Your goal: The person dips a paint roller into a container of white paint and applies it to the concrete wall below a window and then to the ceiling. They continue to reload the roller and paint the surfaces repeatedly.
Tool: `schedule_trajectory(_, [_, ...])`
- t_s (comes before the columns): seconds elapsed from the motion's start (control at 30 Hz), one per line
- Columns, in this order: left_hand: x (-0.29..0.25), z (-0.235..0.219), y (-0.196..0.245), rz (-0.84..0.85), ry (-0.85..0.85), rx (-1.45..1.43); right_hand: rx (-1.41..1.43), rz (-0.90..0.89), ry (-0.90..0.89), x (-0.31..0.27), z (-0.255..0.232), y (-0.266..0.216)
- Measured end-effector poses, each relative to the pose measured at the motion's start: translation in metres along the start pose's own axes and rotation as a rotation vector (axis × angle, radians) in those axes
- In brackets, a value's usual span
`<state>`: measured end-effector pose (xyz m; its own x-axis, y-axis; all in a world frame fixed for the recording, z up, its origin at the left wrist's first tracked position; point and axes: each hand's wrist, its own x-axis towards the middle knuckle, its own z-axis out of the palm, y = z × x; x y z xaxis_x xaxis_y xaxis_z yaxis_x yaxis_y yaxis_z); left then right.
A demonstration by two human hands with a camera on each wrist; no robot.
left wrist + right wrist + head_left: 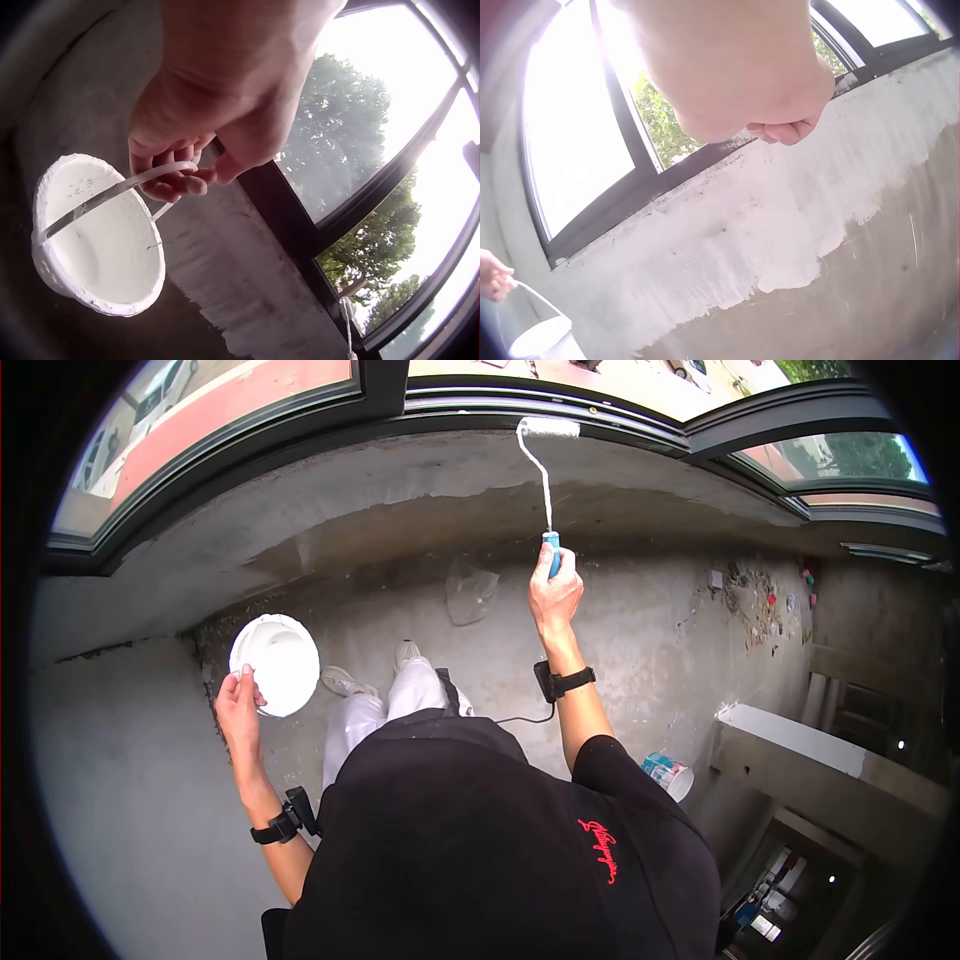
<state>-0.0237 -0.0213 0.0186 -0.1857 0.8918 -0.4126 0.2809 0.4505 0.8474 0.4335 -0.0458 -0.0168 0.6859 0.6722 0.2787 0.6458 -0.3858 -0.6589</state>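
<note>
A white bucket [288, 670] hangs at the left in the head view; the left hand [240, 710] grips its handle. In the left wrist view the curled fingers of the left hand [217, 127] hold the thin handle [112, 193] above the bucket [97, 240], which is tilted and white inside. The right hand [556, 595] grips the blue handle of a paint roller [550, 428], whose white sleeve lies at the lower edge of the window frame. In the right wrist view the right hand [757, 82] hides the roller.
A dark window frame [420, 422] runs above a partly whitened wall [727, 232]. A clear plastic bag [470, 595] and a second bucket [668, 775] are on the floor. Debris [760, 605] lies at the right, near a concrete ledge [800, 738].
</note>
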Motion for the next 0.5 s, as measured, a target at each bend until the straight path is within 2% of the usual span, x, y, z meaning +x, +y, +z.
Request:
schedule_trajectory(0.13, [0.003,-0.003,-0.011,-0.004,-0.011,-0.023,-0.026,-0.005,-0.005,0.01,0.002,-0.007])
schedule_trajectory(0.23, [0.002,-0.005,-0.014,0.0,-0.006,0.025,-0.054,-0.079,0.047,0.008,0.014,-0.004])
schedule_trajectory(0.33, [0.0,-0.007,-0.008,-0.001,0.003,0.008,-0.04,-0.007,0.053,0.0,0.02,-0.003])
schedule_trajectory(0.5, [-0.001,0.0,0.002,-0.014,0.02,-0.001,-0.098,0.011,0.02,-0.002,0.029,0.007])
